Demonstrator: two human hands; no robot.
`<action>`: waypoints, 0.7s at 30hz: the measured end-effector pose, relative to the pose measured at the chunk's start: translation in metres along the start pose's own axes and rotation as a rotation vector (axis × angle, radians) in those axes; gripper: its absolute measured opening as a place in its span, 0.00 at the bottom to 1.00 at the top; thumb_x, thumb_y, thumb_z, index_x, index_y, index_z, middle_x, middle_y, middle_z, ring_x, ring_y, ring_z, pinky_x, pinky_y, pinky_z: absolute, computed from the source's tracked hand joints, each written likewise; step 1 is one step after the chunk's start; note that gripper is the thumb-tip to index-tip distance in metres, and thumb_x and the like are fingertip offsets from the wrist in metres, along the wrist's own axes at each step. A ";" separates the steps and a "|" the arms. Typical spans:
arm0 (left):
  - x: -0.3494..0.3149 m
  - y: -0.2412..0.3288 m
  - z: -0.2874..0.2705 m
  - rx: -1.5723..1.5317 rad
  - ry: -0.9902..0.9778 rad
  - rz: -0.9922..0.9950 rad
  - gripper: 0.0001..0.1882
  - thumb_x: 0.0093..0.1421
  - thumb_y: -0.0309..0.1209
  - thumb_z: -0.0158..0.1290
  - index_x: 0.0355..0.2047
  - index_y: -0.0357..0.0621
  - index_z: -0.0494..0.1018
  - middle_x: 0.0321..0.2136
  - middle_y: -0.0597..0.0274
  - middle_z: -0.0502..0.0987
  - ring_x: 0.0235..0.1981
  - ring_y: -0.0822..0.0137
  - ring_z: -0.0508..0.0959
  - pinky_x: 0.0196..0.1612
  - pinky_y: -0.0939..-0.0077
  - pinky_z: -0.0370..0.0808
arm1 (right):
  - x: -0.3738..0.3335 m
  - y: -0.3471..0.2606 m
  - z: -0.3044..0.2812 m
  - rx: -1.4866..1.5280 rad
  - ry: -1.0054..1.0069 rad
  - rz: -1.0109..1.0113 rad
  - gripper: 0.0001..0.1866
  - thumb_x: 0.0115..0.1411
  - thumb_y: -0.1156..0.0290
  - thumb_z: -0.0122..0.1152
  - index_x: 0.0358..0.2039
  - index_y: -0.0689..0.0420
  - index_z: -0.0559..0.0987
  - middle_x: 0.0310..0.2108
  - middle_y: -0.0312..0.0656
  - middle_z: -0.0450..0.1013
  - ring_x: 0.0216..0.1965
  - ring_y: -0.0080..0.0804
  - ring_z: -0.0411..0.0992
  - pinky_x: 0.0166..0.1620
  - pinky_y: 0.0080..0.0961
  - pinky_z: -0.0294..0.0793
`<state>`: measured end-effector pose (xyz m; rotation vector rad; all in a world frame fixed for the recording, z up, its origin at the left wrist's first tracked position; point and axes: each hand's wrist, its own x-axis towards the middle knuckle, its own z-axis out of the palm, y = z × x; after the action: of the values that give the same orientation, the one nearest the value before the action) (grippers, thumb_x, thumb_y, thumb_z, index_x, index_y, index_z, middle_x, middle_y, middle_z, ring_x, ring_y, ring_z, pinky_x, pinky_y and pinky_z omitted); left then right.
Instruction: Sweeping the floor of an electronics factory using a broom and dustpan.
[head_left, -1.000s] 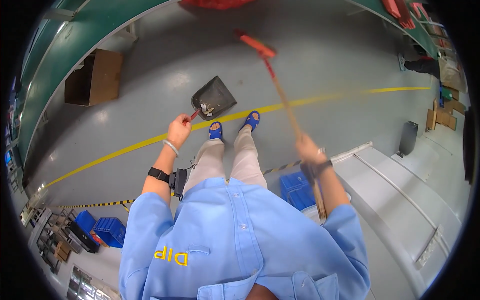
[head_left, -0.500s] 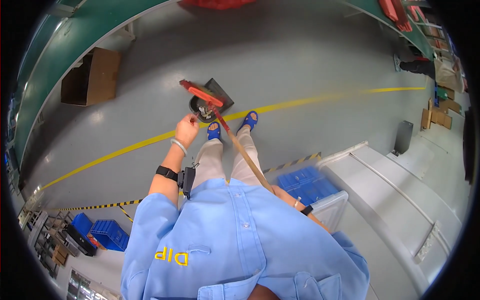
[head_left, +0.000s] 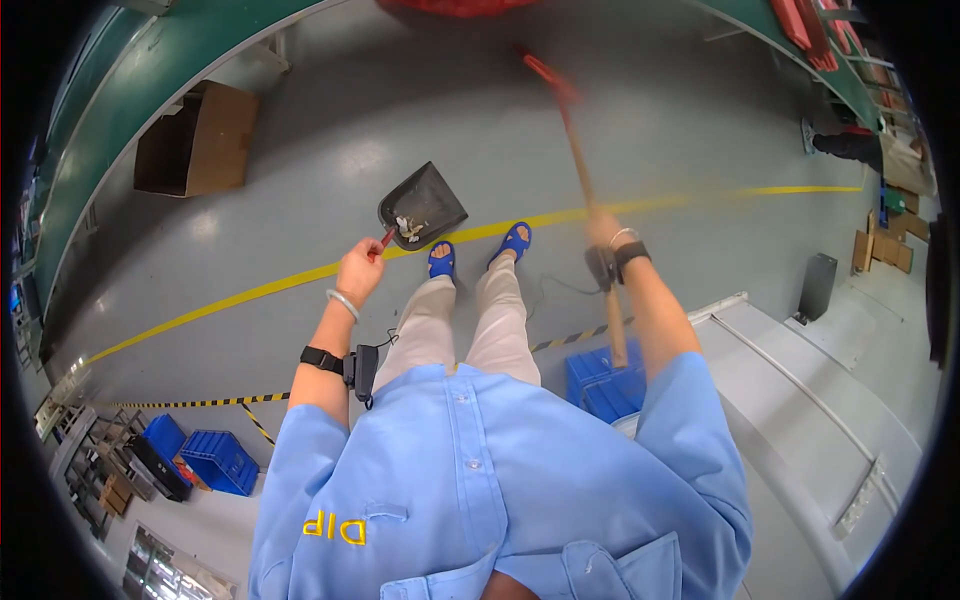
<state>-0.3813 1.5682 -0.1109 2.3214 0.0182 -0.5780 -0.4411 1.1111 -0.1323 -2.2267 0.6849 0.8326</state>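
My left hand [head_left: 362,268] is closed round the red handle of a dark dustpan [head_left: 432,200]. The pan rests on the grey floor just in front of my feet, with scraps of pale litter [head_left: 407,229] gathered near its handle end. Out to the right, my right hand [head_left: 604,232] grips the wooden stick of a broom [head_left: 580,165], partly smeared by motion. The broom's red head [head_left: 548,78] is stretched far forward, near the far side of the floor, well apart from the dustpan. The stick's butt end points back toward my right side.
A yellow line [head_left: 300,272] crosses the floor by my feet. An open cardboard box [head_left: 215,140] stands at the far left under a green table. Blue crates [head_left: 605,380] and a white panel [head_left: 770,370] are close on my right. Someone's leg [head_left: 845,145] shows at far right.
The broom has left the dustpan and swung forward and right, with my right hand moving out from my waist. My left hand stays at the dustpan, whose inside now shows.
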 end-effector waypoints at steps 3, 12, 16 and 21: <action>0.003 0.004 0.001 0.059 -0.012 0.010 0.07 0.46 0.26 0.46 0.28 0.42 0.71 0.22 0.52 0.74 0.25 0.55 0.75 0.30 0.68 0.71 | -0.052 0.038 0.078 -0.100 0.035 -0.065 0.19 0.50 0.67 0.48 0.36 0.70 0.63 0.30 0.64 0.69 0.36 0.57 0.69 0.37 0.42 0.70; 0.009 -0.030 -0.003 0.041 0.004 0.040 0.07 0.46 0.26 0.46 0.28 0.43 0.71 0.23 0.52 0.74 0.25 0.56 0.75 0.30 0.68 0.71 | -0.270 -0.047 0.077 0.520 -0.581 0.071 0.15 0.52 0.69 0.48 0.38 0.62 0.62 0.17 0.37 0.64 0.17 0.21 0.64 0.19 0.19 0.65; -0.013 -0.046 -0.023 0.006 -0.014 -0.036 0.07 0.47 0.26 0.47 0.28 0.43 0.71 0.21 0.54 0.74 0.23 0.60 0.75 0.29 0.71 0.71 | -0.264 -0.089 0.017 0.399 -0.595 0.200 0.13 0.53 0.68 0.47 0.37 0.60 0.63 0.17 0.32 0.62 0.16 0.17 0.60 0.16 0.19 0.61; -0.023 -0.054 -0.041 -0.071 -0.015 -0.094 0.07 0.47 0.26 0.47 0.28 0.42 0.70 0.19 0.55 0.73 0.20 0.64 0.73 0.28 0.75 0.70 | -0.099 -0.078 0.023 -0.030 -0.131 -0.131 0.14 0.52 0.69 0.46 0.37 0.63 0.63 0.24 0.51 0.69 0.25 0.46 0.70 0.28 0.37 0.69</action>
<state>-0.3949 1.6384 -0.1115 2.2558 0.1386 -0.6319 -0.4643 1.2017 -0.0449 -2.1951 0.4623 0.9175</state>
